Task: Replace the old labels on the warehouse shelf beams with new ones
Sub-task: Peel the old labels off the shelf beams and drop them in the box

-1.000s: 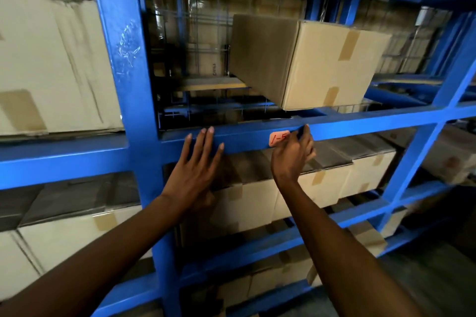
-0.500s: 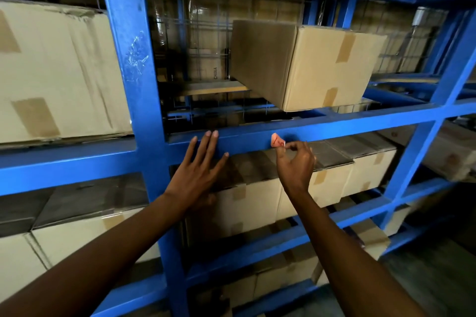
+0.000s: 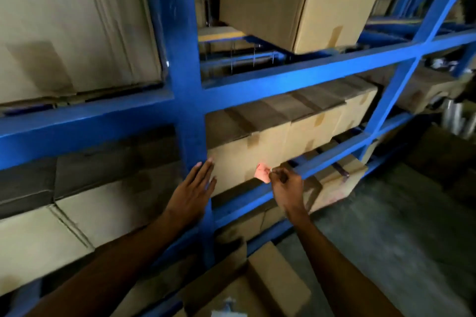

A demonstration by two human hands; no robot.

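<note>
A small orange label (image 3: 262, 174) with dark handwriting is pinched between the thumb and fingers of my right hand (image 3: 286, 185), off the shelf, in front of a cardboard box just above a lower blue beam (image 3: 334, 156). My left hand (image 3: 193, 193) is flat with straight fingers, lying against the blue upright post (image 3: 189, 110) and the edge of that box. The upper blue beam (image 3: 309, 69) where the label sat shows bare blue paint.
Cardboard boxes fill the shelves: a large one (image 3: 296, 0) at top centre, pale ones at left (image 3: 72, 23), a row (image 3: 296, 123) behind my hands. More boxes (image 3: 270, 283) lie low in front. Grey concrete floor (image 3: 399, 226) spreads to the right.
My right hand peeled the orange label off the upper beam and carried it downward. My left hand left that beam and dropped to the upright post. The view tilted down.
</note>
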